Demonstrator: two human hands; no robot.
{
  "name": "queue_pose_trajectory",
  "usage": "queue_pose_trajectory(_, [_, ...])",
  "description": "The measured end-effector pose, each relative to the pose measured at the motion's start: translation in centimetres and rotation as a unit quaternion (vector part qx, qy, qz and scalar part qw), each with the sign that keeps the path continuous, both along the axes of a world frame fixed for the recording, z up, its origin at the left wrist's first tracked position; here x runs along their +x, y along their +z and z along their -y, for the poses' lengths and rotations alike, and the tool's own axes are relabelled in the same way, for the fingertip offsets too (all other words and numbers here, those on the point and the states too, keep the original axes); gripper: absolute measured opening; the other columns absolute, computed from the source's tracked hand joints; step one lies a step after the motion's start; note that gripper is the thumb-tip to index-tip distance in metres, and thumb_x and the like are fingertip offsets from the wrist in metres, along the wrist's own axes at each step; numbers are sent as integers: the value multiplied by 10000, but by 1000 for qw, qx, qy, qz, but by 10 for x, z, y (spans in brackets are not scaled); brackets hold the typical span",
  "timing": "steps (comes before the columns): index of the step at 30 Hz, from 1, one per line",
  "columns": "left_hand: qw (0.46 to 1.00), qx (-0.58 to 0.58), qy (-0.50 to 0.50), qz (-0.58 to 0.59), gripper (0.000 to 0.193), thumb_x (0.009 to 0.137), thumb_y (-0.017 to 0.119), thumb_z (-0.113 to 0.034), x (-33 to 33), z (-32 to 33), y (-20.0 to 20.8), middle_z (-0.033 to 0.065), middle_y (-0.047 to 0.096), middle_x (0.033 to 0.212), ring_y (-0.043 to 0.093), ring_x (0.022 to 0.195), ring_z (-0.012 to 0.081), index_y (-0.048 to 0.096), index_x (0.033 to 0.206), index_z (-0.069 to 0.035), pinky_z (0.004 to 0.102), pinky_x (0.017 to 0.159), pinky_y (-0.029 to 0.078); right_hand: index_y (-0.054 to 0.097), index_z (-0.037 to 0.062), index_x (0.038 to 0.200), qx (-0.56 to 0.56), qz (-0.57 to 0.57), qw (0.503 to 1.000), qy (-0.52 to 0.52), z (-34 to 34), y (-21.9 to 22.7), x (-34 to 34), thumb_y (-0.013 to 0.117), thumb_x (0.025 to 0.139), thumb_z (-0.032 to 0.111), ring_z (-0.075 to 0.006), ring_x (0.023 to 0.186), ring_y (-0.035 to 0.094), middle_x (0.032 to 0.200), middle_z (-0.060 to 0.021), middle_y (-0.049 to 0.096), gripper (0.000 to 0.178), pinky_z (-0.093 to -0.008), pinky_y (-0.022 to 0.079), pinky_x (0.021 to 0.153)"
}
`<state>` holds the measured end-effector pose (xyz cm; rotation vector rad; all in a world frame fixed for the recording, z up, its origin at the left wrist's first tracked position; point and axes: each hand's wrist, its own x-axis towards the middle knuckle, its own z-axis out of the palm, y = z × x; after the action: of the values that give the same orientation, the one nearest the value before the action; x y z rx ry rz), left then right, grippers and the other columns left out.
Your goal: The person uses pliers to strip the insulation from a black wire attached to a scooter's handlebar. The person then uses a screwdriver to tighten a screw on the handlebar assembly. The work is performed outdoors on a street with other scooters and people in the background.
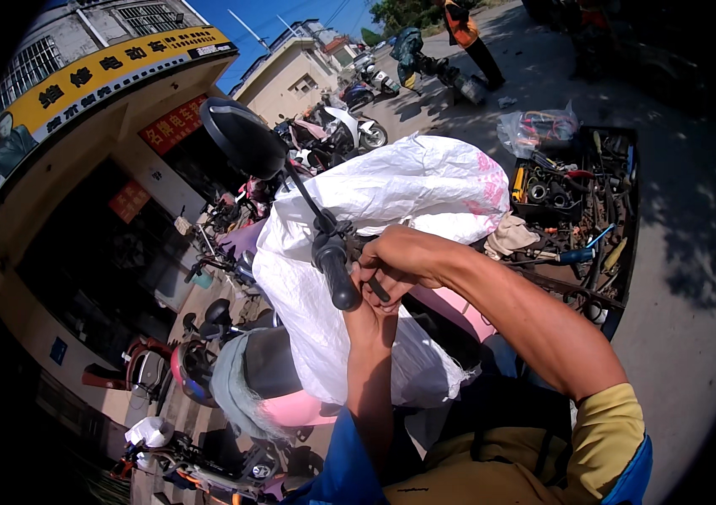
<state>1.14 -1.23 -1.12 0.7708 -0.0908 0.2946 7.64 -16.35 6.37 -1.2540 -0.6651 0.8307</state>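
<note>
Both my hands meet just right of a black rubber handlebar grip on a pink scooter. My left hand is closed, reaching up from below. Over it bends my right hand, coming in from the right with its fingers curled. A short dark rod-like piece pokes out between them; whether it is a tool or part of the handlebar I cannot tell. The fingertips are largely hidden. A white woven sack drapes over the scooter's front, behind and under my hands. From the handlebar rises a black mirror.
At right stands a dark tool tray full of tools and parts, with a clear plastic bag at its far edge and a beige rag near it. Parked scooters line the shopfront. A person in orange stands far off.
</note>
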Motion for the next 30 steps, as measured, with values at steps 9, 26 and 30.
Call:
queue_pose_trajectory(9, [999, -10, 17, -34, 92, 993, 572, -155, 0, 0, 3, -80, 450, 630, 372, 480, 52, 613, 914, -132, 224, 443, 309, 658, -59, 918, 22, -64, 997, -24, -17, -4, 4, 493, 958, 158, -259, 615, 706, 790, -200, 703, 275, -354, 604, 555])
queue_pose_trajectory(26, [1000, 24, -12, 3, 123, 1023, 579, -264, -5, -12, 1, -106, 609, 831, 496, 594, 33, 638, 1088, -177, 209, 496, 338, 590, -59, 852, 22, -97, 993, -59, -36, 2, 1, 477, 970, 119, -248, 545, 641, 729, -190, 637, 242, -348, 579, 496])
queue_pose_trajectory(30, [998, 3, -53, 17, 142, 1032, 567, -262, -3, -9, 2, -113, 588, 820, 486, 612, 16, 620, 1130, -174, 210, 509, 347, 603, -66, 892, 40, -134, 988, -61, -30, 1, 0, 479, 994, 154, -246, 567, 654, 750, -197, 651, 273, -335, 582, 516])
